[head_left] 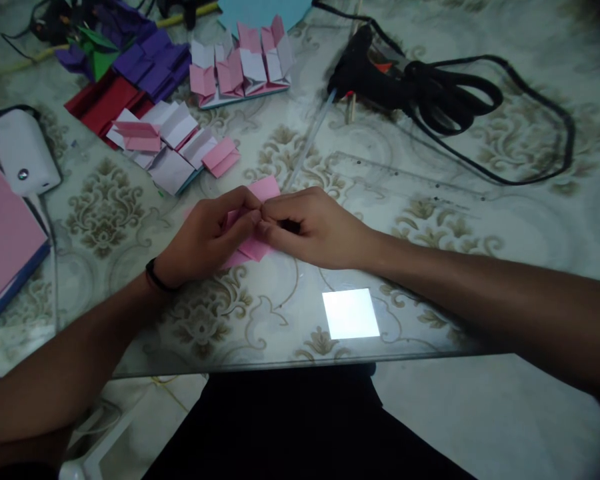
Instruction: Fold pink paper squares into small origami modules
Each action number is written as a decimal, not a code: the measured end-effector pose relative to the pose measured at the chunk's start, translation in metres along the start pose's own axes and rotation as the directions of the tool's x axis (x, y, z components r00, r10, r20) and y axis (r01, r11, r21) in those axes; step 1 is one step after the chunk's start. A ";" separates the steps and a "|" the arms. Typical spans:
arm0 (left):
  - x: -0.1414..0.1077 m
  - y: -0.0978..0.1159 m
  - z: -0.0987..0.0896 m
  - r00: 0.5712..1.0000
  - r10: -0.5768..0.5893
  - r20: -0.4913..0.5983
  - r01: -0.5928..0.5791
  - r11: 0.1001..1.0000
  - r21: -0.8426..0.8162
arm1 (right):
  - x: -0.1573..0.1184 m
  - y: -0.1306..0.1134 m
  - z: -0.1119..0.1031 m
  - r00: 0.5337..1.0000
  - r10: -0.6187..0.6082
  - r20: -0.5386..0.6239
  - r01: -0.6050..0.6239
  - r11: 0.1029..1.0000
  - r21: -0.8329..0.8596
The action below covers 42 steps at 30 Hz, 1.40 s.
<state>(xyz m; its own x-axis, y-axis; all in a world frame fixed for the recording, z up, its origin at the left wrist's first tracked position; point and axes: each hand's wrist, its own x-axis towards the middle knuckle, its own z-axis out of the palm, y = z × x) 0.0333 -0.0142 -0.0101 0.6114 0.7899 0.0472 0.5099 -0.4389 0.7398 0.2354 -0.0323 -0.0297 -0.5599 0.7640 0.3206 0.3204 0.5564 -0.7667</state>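
Bare arms (480, 283) reach across my head view. I see the left hand (213, 230) and right hand (320, 227) together, each grip pinching pink paper (266, 188) over the surface (265, 317). Its long way seems to slant away, rightward; hands hide part.

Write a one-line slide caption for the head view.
Left hand and right hand pinch pink paper over a patterned table, glue gun lying beyond.
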 end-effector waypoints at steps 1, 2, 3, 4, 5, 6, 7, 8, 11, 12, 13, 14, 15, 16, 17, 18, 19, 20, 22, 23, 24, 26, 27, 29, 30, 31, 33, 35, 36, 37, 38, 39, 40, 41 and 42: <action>0.000 0.000 0.000 1.000 -0.002 0.001 0.002 1.000 0.006 | 0.000 0.000 0.000 1.000 0.001 0.000 -0.001 1.000 -0.004; 0.000 0.000 0.000 1.000 -0.002 0.001 0.002 1.000 0.011 | 0.000 0.000 0.000 1.000 0.004 -0.001 -0.004 1.000 -0.008; 0.000 0.000 0.000 1.000 -0.001 0.001 0.001 1.000 0.014 | 0.000 0.000 0.000 1.000 0.007 -0.001 -0.007 1.000 -0.010; 0.000 0.000 0.000 1.000 0.001 0.000 -0.001 1.000 0.015 | 0.000 0.001 0.000 1.000 0.009 -0.001 -0.009 1.000 -0.012; 0.000 0.000 0.000 1.000 0.002 -0.001 -0.002 1.000 0.014 | 0.000 0.001 0.000 1.000 0.011 0.000 -0.011 1.000 -0.014; 0.000 0.000 0.000 1.000 0.003 -0.004 -0.003 1.000 0.009 | 0.000 0.001 0.000 1.000 0.011 0.001 -0.011 1.000 -0.015; 0.000 0.000 0.001 1.000 0.002 -0.004 -0.002 1.000 0.002 | -0.001 0.001 0.000 1.000 0.011 0.004 -0.011 1.000 -0.016; 0.000 0.000 0.001 1.000 0.000 -0.005 0.000 1.000 -0.007 | -0.001 0.000 0.000 1.000 0.014 0.007 -0.014 1.000 -0.017; 0.001 0.001 0.001 1.000 -0.004 -0.017 0.003 1.000 -0.027 | -0.001 0.000 -0.001 0.999 0.029 0.016 -0.028 0.999 -0.017; 0.001 0.001 0.001 1.000 -0.009 -0.023 0.008 1.000 -0.028 | -0.001 0.000 -0.002 0.999 0.032 0.019 -0.032 0.999 -0.016; 0.001 0.001 0.001 1.000 -0.015 -0.026 0.014 1.000 -0.028 | -0.001 0.000 -0.002 0.999 0.033 0.022 -0.033 0.999 -0.016; 0.001 0.001 0.001 0.999 -0.020 -0.027 0.019 0.999 -0.026 | -0.001 0.000 -0.002 0.999 0.033 0.023 -0.033 0.999 -0.016; 0.001 0.001 0.001 0.999 -0.025 -0.024 0.024 0.999 -0.026 | -0.001 0.000 -0.002 0.999 0.034 0.024 -0.034 0.999 -0.017; 0.001 0.001 0.001 0.999 -0.026 -0.021 0.025 0.999 -0.026 | -0.001 0.000 -0.002 0.999 0.037 0.023 -0.036 0.999 -0.019; 0.001 0.001 0.001 1.000 -0.025 -0.018 0.024 0.999 -0.026 | -0.001 0.000 -0.002 0.999 0.039 0.020 -0.039 0.999 -0.018; 0.001 0.001 0.001 1.000 -0.022 -0.018 0.021 0.999 -0.026 | -0.001 0.000 -0.002 0.999 0.040 0.018 -0.039 0.999 -0.017; 0.001 0.001 0.001 1.000 -0.017 -0.019 0.017 1.000 -0.026 | 0.000 0.000 -0.001 0.999 0.039 0.016 -0.039 0.999 -0.015; 0.001 0.001 0.001 1.000 -0.016 -0.021 0.015 1.000 -0.025 | 0.000 0.000 -0.001 0.999 0.038 0.013 -0.038 0.999 -0.013; 0.000 0.000 0.000 1.000 -0.016 -0.018 0.016 1.000 -0.024 | 0.000 0.000 -0.001 0.999 0.032 0.008 -0.032 0.999 -0.006; 0.000 0.000 0.000 1.000 -0.017 -0.012 0.017 1.000 -0.027 | 0.000 0.000 0.000 1.000 0.031 0.007 -0.031 1.000 -0.001; 0.000 0.000 0.000 1.000 -0.019 -0.003 0.019 0.999 -0.029 | 0.000 0.000 0.000 1.000 0.029 0.006 -0.029 1.000 0.007; 0.000 0.000 -0.001 1.000 -0.024 0.013 0.024 0.999 -0.031 | 0.001 0.000 0.001 1.000 0.026 0.008 -0.026 0.999 0.024; 0.000 0.000 -0.001 0.999 -0.026 0.020 0.027 0.999 -0.031 | 0.001 0.000 0.001 1.000 0.021 0.006 -0.021 0.999 0.031; 0.000 -0.001 -0.002 0.999 -0.033 0.027 0.034 0.999 -0.035 | 0.002 0.000 0.002 1.000 0.012 0.005 -0.012 0.999 0.040; -0.001 -0.001 -0.002 0.999 -0.036 0.030 0.038 0.998 -0.041 | 0.002 0.001 0.002 1.000 0.008 0.006 -0.008 0.999 0.044; -0.001 -0.001 -0.002 0.999 -0.039 0.036 0.041 0.998 -0.048 | 0.002 0.001 0.002 1.000 0.007 0.008 -0.008 0.999 0.045; -0.001 -0.001 -0.002 0.998 -0.042 0.044 0.045 0.997 -0.056 | 0.003 0.002 0.003 1.000 0.002 0.005 -0.003 0.999 0.050; -0.001 0.000 -0.003 0.998 -0.040 0.048 0.043 0.997 -0.058 | 0.003 0.002 0.003 1.000 -0.003 0.004 0.003 0.998 0.056; -0.001 0.000 -0.003 0.998 -0.037 0.047 0.040 0.997 -0.059 | 0.003 0.002 0.003 1.000 -0.007 0.002 0.006 0.998 0.057; -0.001 0.000 -0.003 0.998 -0.033 0.047 0.036 0.998 -0.058 | 0.003 0.002 0.003 1.000 -0.010 0.001 0.010 0.998 0.055; -0.001 0.001 -0.004 0.999 -0.028 0.046 0.031 0.998 -0.058 | 0.003 0.002 0.003 1.000 -0.014 -0.004 0.014 0.999 0.052; 0.000 0.001 -0.004 0.999 -0.024 0.047 0.026 0.998 -0.057 | 0.003 0.002 0.003 1.000 -0.017 -0.007 0.018 0.999 0.050; 0.000 0.002 -0.004 0.999 -0.021 0.048 0.024 0.998 -0.056 | 0.003 0.002 0.004 1.000 -0.021 -0.009 0.021 0.999 0.049; 0.000 0.003 -0.005 0.999 -0.021 0.050 0.024 0.998 -0.054 | 0.004 0.002 0.004 1.000 -0.025 -0.011 0.025 0.998 0.049; 0.000 0.003 -0.005 0.998 -0.024 0.053 0.026 0.998 -0.050 | 0.004 0.002 0.004 1.000 -0.028 -0.010 0.029 0.998 0.052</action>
<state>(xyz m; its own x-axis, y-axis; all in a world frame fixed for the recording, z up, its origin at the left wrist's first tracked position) 0.0320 -0.0134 -0.0044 0.6305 0.7762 -0.0063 0.4949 -0.3958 0.7735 0.2314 -0.0293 -0.0322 -0.5610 0.7514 0.3474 0.2643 0.5603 -0.7850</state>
